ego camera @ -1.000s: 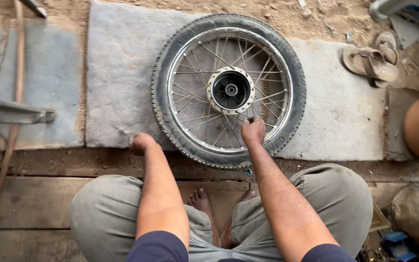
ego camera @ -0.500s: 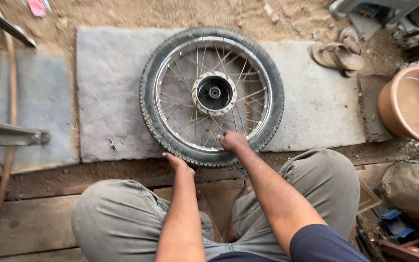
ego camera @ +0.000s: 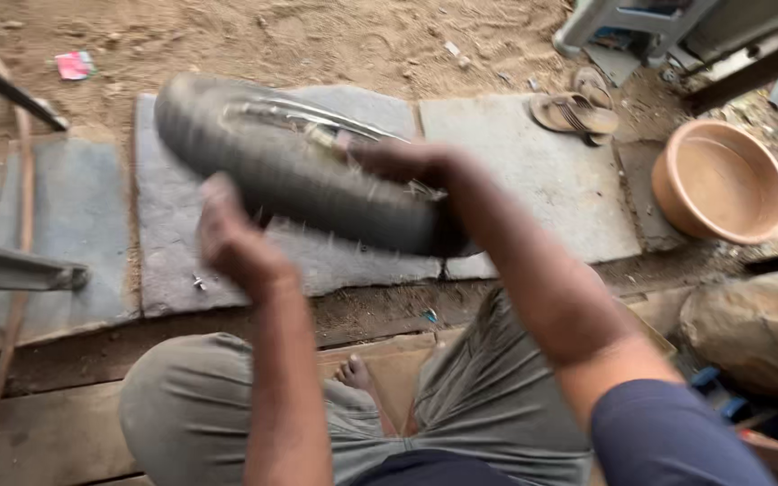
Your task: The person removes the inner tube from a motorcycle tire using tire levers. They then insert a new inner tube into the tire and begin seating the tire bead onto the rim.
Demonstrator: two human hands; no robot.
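Hands are gripping a wheel point(ego camera: 308, 184), a spoked rim wearing a black tyre, which is tilting up on edge above the grey stone slab point(ego camera: 533, 180), blurred. The left hand point(ego camera: 236, 238) is closing on the tread at the near side of the wheel; the right hand point(ego camera: 407, 162) is clasping its upper rim. Beyond the slab's far right corner a pair of sandals point(ego camera: 578, 110) is lying on the sand. Right of the slab a clay-coloured basin point(ego camera: 722, 180) is sitting. Near the slab's far left corner, red litter point(ego camera: 75, 64) is lying.
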